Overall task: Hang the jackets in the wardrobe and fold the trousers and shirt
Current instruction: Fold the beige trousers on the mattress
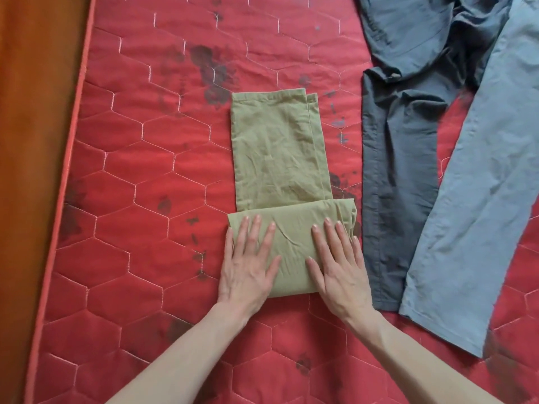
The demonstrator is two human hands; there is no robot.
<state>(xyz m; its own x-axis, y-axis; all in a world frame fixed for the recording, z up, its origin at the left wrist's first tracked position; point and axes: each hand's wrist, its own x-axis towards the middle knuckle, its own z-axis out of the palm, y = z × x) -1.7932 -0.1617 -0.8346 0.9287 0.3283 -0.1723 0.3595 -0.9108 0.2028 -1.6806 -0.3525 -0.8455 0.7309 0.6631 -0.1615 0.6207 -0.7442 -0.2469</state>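
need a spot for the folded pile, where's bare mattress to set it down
Bare mattress lies between its piped left edge and the olive trousers, and near the forearms. Right of them is crowded: the dark grey garment and light blue trousers overlap there.

Bare mattress (131, 199) left; dark trousers (399, 170) right.

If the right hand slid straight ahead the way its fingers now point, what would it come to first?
The right hand lies flat on the folded end of the olive trousers, fingers pointing up the bed and slightly left. Going on, it would probably first meet the edge of that fold, then the unfolded trouser legs beyond it, staying left of the dark grey trousers.
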